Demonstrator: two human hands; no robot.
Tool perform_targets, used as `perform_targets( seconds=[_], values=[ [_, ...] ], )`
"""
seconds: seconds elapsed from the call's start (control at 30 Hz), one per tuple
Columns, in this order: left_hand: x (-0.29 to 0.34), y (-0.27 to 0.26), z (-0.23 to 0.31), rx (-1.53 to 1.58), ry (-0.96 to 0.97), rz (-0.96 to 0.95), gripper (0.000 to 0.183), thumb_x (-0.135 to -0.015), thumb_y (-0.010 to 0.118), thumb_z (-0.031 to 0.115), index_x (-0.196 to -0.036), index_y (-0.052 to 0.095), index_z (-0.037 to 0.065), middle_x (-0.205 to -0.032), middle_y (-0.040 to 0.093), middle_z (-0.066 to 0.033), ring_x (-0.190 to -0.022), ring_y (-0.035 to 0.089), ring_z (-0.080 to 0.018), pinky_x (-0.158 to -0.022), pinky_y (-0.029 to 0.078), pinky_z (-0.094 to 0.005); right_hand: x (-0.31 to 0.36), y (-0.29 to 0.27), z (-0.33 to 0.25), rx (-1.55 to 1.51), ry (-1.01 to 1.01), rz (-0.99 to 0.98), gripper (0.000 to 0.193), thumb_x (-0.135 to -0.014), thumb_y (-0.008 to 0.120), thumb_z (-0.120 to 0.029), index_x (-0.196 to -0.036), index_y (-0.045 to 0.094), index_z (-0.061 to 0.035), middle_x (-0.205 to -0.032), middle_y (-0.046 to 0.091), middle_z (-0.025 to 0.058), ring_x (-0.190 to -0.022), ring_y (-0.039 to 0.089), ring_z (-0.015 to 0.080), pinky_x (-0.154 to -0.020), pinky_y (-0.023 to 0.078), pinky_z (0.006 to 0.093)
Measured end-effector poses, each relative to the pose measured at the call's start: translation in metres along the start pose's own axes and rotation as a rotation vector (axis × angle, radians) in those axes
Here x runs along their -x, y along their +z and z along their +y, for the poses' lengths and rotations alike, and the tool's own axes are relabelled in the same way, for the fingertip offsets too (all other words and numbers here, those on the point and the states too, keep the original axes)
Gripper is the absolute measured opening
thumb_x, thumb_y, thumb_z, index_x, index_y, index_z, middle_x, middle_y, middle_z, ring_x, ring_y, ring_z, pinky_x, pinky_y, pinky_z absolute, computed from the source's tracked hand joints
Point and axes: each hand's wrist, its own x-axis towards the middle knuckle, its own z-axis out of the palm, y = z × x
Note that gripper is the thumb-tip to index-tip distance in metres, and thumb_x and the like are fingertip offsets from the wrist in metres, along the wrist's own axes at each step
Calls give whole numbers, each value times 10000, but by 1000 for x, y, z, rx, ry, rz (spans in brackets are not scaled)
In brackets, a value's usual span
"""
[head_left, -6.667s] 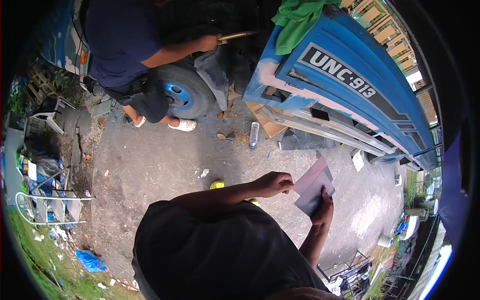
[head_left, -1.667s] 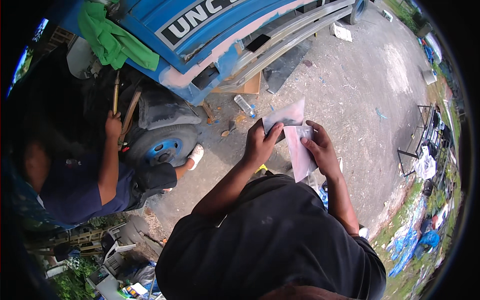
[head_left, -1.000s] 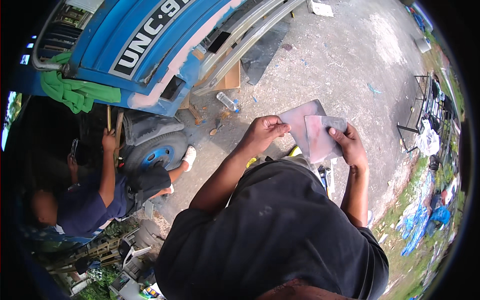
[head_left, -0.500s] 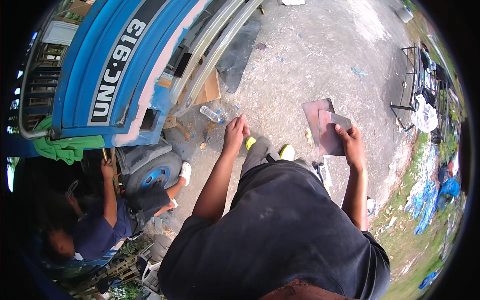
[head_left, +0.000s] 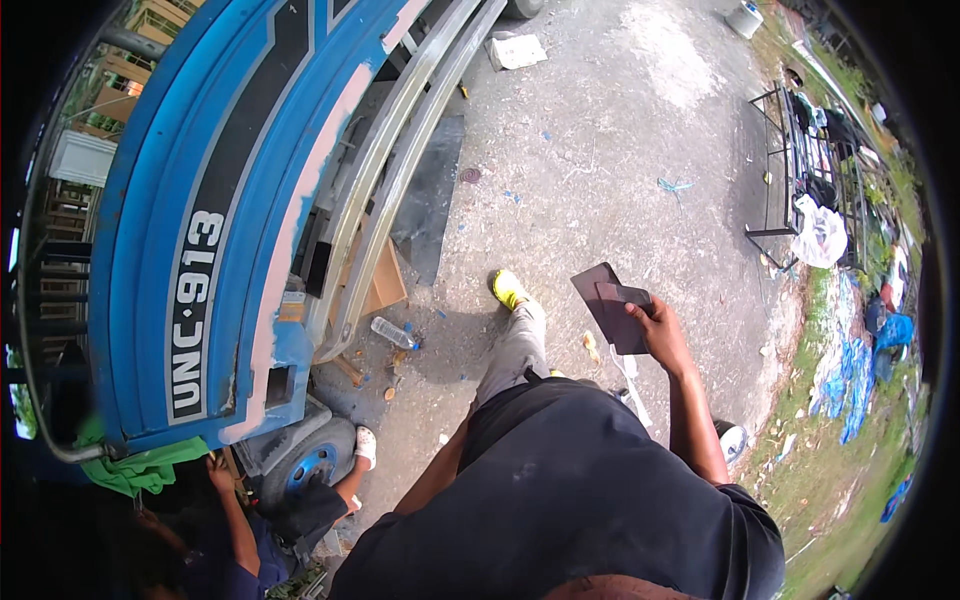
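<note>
My right hand (head_left: 657, 335) is closed on two thin, flat, dark rectangular plates, fingers and thumb pinching their near edge. The front plate (head_left: 632, 335) overlaps the rear plate (head_left: 592, 290), and both are held out over the ground. What they are made of I cannot tell. My left forearm (head_left: 437, 462) hangs down along my side. My left hand is hidden behind my body.
A blue truck body (head_left: 150, 250) with pale patches and metal rails stands to the left. A person (head_left: 235, 525) crouches by its wheel (head_left: 310, 462), beneath a green cloth (head_left: 140, 465). A plastic bottle (head_left: 393, 333) lies ahead; a black metal frame (head_left: 768, 170) stands right.
I have stepped forward, one yellow shoe ahead. My left hand has dropped from in front of me out of sight. My right hand still grips the plates, now angled differently.
</note>
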Motion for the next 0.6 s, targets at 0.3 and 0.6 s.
perform_targets(
  seconds=[0.3, 0.6],
  values=[
    [43, 58, 315, -565, 140, -134, 732, -1011, 364, 618, -1376, 522, 3, -1305, 620, -151, -1232, 578, -236, -1053, 427, -374, -199, -14, 80, 491, 76, 167, 317, -876, 604, -166, -1149, 651, -12, -1027, 696, 253, -992, 674, 413, -819, 529, 460],
    [188, 249, 611, -772, 1577, -59, 588, -999, 575, 349, -1452, 420, 9, -1487, 445, -172, -1340, 483, -303, -1096, 384, -450, -184, -32, 244, 524, 638, 345, 344, -868, 599, -216, -1139, 676, -19, -1097, 685, 269, -1044, 665, 424, -868, 527, 474]
  ],
)
